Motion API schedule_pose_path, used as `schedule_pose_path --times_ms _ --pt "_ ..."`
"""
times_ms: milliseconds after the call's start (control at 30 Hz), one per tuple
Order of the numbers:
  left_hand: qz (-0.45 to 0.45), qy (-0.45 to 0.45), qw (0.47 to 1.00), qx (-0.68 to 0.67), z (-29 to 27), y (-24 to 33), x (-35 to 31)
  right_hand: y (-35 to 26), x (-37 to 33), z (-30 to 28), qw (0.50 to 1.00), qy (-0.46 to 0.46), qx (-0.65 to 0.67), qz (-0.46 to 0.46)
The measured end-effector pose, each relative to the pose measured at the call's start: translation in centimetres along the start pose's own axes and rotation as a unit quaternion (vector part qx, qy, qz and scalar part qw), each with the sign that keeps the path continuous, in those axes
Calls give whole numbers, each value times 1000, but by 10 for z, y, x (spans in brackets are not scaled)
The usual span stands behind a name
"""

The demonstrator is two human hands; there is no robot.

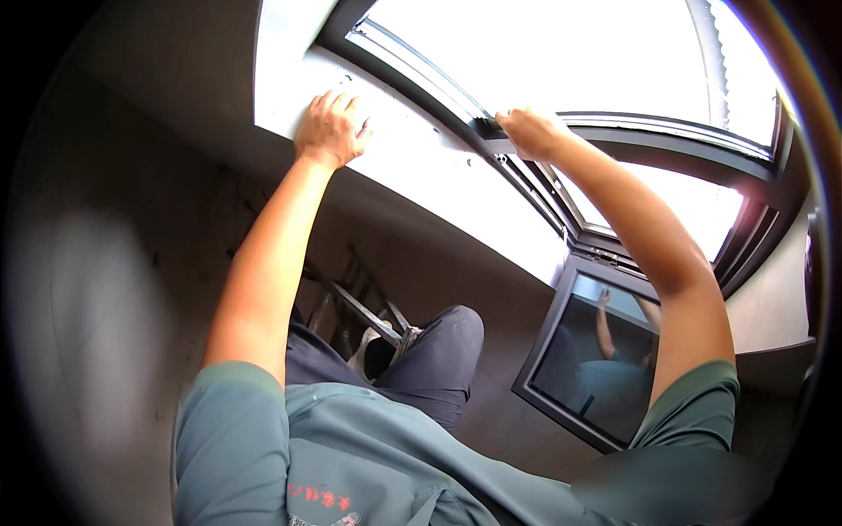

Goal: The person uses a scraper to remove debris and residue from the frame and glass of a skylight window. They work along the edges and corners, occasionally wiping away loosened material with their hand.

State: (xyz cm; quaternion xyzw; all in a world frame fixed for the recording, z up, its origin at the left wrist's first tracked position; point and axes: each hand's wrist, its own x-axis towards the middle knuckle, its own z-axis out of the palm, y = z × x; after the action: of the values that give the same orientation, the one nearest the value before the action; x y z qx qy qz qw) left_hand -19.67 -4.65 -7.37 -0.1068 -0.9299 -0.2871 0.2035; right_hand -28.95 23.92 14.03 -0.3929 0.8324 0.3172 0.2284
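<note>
Two contacts: left hand (330,131) rests unclenched on white sill (421,162); right hand (531,133) curls against dark window frame (684,148) alongside, grip unclear. Probably adjusting the frame; next move calls for steady bracing.

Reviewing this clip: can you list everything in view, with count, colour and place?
Window frame: one, dark grey, upper right
Sill: one, white, along the window
Hinged sash: one, dark grey with reflective glass, lower right
Ribbed strip: one, grey, beyond the window
Ladder: one, metallic grey, below the sill
Shoes: two, partly seen, pale, by the ladder
Trousers: one pair, dark grey, lower centre
Shirt: one, grey-green with red print, bottom
Left hand: one, bare, on the sill
Right hand: one, bare, at the window frame; grip unclear
</note>
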Motion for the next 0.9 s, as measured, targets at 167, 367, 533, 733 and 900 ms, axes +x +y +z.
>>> schedule_pose_path --times_ms 167,367,533,733,900 --pt "12 49 999 10 7 -1 -1 8 -4 -2 999 -37 -8 -1" --pt "6 30 1000 8 3 0 -1 5 -12 -5 1000 -11 4 13" --pt "9 21 1000 1 0 3 -1 0 -25 -15 1000 -16 15 4" --pt "24 44 999 19 -1 -1 -4 -21 -94 -94 994 68 68 41" --pt "16 36 999 16 0 7 0 -61 -143 13 980 129 145 50"
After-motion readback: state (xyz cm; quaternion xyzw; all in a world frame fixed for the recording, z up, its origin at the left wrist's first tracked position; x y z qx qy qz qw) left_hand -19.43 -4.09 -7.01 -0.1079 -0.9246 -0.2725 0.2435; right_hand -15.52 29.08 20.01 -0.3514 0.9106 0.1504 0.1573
